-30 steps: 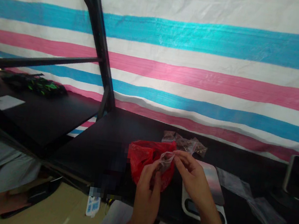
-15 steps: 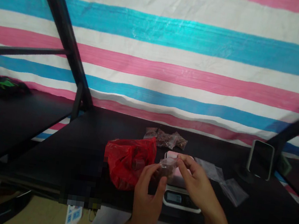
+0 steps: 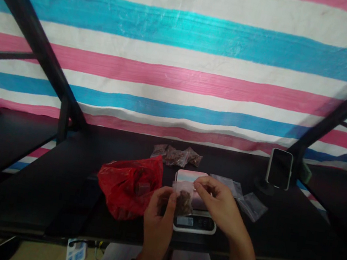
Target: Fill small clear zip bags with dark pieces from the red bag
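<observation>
Between my two hands hangs a small clear plastic bag (image 3: 183, 196) with dark brown pieces in it. My left hand (image 3: 156, 221) pinches the bag's lower left side, fingers closed. My right hand (image 3: 215, 201) pinches its top right edge. The bag is just above a small white digital scale (image 3: 194, 222) with a pastel platform. A crumpled red plastic bag (image 3: 129, 184) lies left of my hands on the black table (image 3: 70, 184).
Several filled clear bags (image 3: 176, 154) lie at the back of the table. Empty clear bags (image 3: 244, 199) lie right of the scale. A phone (image 3: 279, 168) stands upright on a holder at the right. Black frame bars rise at both sides before a striped tarp.
The view has swung right and down, so the table items sit more to the left. My hands have kept hold of the small bag, which has come down over the scale.
</observation>
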Motion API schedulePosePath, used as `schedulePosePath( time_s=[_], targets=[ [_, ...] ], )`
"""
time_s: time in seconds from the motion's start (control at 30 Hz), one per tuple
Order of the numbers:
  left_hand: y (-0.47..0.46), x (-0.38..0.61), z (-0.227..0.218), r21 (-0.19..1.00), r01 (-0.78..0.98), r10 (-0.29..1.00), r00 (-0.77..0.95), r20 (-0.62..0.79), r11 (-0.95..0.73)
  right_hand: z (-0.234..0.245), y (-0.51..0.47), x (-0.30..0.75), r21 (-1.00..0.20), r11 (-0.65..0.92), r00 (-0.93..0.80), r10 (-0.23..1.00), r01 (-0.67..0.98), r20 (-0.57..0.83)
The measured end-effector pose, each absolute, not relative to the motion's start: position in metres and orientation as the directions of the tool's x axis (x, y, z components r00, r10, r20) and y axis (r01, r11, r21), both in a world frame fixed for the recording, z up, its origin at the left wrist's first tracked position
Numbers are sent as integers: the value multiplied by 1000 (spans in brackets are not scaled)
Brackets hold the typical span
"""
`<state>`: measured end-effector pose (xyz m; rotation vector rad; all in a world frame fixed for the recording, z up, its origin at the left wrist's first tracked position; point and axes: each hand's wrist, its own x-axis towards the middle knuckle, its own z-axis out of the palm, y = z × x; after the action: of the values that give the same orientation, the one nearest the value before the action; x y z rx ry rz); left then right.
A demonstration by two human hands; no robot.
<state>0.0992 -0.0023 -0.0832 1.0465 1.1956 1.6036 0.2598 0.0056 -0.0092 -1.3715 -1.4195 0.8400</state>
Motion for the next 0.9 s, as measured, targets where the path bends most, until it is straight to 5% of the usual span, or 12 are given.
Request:
schedulePosePath(
  time_s=[0.2, 0.43, 0.9],
  targets=[
    [2, 89, -87, 968, -69, 921, -330, 205, -240, -45, 26, 277, -941, 14, 436, 884, 339, 170],
    [2, 74, -85, 954, 24, 892, -349, 287, -298, -60, 29, 287, -823, -118, 559, 786, 555, 264],
    [-2, 55, -85, 907, 160, 838, -346, 421, -390, -59, 34, 285, -851, -130, 638, 721, 508, 271]
  ],
)
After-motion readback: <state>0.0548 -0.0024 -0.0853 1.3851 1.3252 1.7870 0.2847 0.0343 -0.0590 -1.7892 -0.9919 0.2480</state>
